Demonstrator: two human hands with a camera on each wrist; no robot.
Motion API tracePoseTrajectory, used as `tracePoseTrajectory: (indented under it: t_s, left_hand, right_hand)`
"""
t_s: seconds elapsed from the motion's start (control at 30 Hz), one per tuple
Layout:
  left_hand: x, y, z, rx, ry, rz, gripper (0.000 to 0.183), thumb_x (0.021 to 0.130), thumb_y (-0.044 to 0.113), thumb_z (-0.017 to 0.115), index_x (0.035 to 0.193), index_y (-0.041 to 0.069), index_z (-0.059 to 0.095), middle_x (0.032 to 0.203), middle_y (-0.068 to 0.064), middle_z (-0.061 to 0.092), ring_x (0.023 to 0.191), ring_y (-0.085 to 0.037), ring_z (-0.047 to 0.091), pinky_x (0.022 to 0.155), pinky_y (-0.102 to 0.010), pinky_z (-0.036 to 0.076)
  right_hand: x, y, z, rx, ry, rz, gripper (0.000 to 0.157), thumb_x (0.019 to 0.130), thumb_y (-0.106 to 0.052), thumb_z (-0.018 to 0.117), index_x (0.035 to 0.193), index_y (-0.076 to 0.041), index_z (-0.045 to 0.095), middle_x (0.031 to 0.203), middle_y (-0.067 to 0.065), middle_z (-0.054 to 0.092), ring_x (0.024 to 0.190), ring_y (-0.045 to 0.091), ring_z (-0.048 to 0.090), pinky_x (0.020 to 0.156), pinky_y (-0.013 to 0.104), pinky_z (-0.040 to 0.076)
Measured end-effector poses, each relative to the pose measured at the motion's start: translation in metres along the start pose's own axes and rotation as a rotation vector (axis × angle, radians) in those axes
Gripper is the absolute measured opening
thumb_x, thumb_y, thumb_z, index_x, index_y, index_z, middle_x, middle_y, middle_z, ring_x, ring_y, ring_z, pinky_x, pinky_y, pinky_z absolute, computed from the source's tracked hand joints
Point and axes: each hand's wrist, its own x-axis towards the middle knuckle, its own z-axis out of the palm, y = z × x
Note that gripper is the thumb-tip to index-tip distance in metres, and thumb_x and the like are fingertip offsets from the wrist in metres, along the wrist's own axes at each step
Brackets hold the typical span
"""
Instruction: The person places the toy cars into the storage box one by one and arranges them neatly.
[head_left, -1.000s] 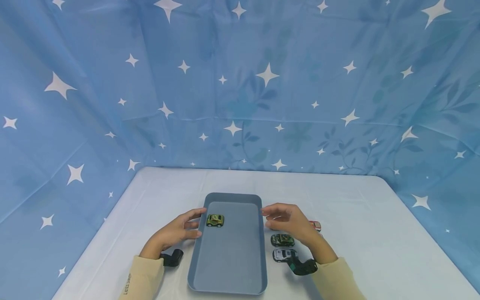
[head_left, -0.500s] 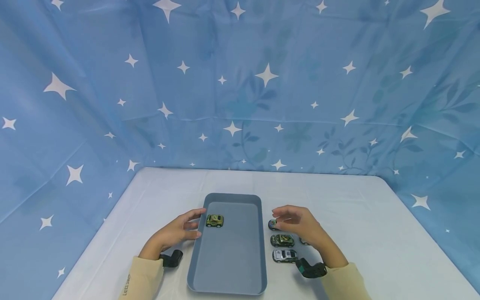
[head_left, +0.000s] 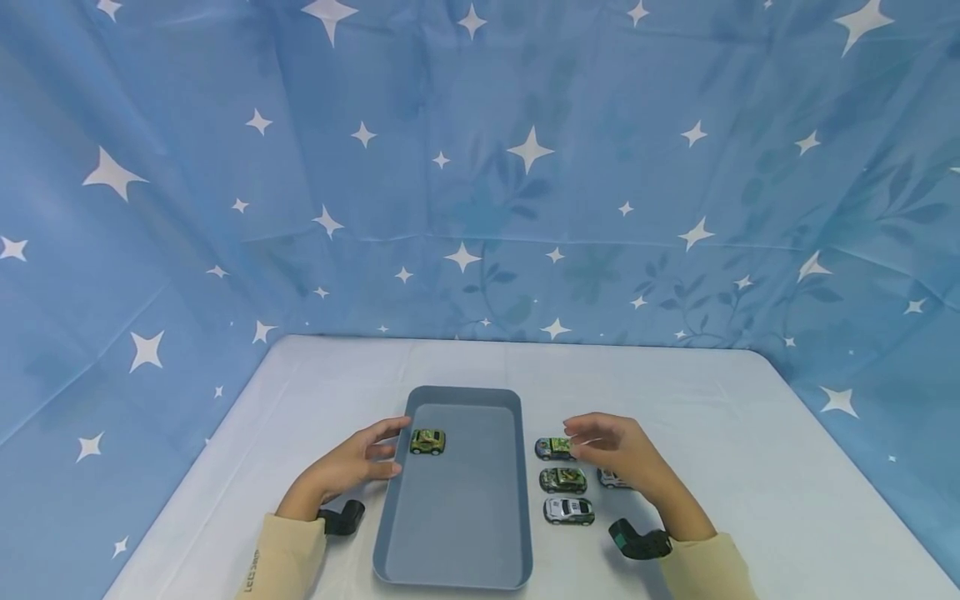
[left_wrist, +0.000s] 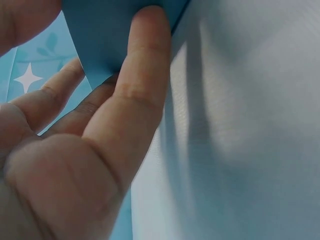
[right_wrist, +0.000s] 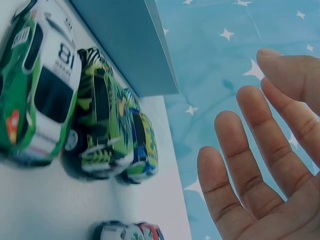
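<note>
My left hand touches the left side of a blue-grey tray, its fingers spread along the outer wall. Inside the tray, near its left wall, sits a yellow-green toy car. My right hand hovers to the right of the tray with relaxed fingers, holding nothing. Below and left of it stand a blue-and-yellow-green toy car, a camouflage toy car and a white-and-green toy car marked 18. Another white toy car is partly hidden by this hand.
A white cloth covers the table. Behind it hangs a blue curtain with white stars. The row of toy cars stands close along the tray's right wall, and the tray's rim is raised all round.
My right hand has moved right, from beside the tray's right rim to over the cars' right end, uncovering the blue-and-yellow-green car. The left hand stays at the tray.
</note>
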Motion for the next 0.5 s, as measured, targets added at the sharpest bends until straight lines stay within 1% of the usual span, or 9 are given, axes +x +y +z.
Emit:
tracePoseTrajectory:
  t_s: [0.17,0.27,0.43,0.5]
  left_hand:
    - [0.000,-0.001,0.000,0.001,0.000,0.003,0.080,0.104,0.007,0.073,0.167,-0.009,0.026,0.169,-0.041,0.021,0.150,-0.068,0.027,0.115,-0.074,0.038]
    - [0.000,-0.002,0.000,0.001,-0.001,0.001,0.080,0.104,0.007,0.073,0.167,-0.009,0.026,0.169,-0.041,0.021,0.150,-0.068,0.028,0.115,-0.074,0.038]
    - [0.001,-0.002,0.000,0.004,-0.007,0.001,0.081,0.104,0.008,0.072,0.167,-0.008,0.024,0.170,-0.041,0.019,0.150,-0.068,0.027,0.115,-0.075,0.038]
    - [0.001,-0.002,-0.001,0.004,-0.007,-0.001,0.081,0.104,0.008,0.072,0.168,-0.008,0.024,0.170,-0.041,0.019,0.150,-0.068,0.026,0.115,-0.075,0.038]
  right_hand:
    - [-0.005,0.000,-0.004,-0.026,0.019,0.030,0.035,0.099,-0.008,0.077,0.131,0.007,0.071,0.126,0.018,0.075,0.111,0.026,0.073,0.096,0.032,0.059]
    - [-0.008,0.001,-0.007,-0.037,0.024,0.043,0.035,0.099,-0.007,0.077,0.131,0.007,0.071,0.127,0.018,0.075,0.112,0.026,0.073,0.097,0.032,0.059]
    - [-0.013,0.004,-0.013,-0.037,0.029,0.060,0.034,0.100,-0.006,0.076,0.131,0.008,0.071,0.127,0.020,0.075,0.113,0.034,0.073,0.094,0.029,0.059]
    - [-0.014,0.005,-0.015,-0.039,0.042,0.085,0.034,0.100,-0.006,0.076,0.131,0.008,0.071,0.127,0.020,0.075,0.113,0.034,0.073,0.093,0.027,0.058]
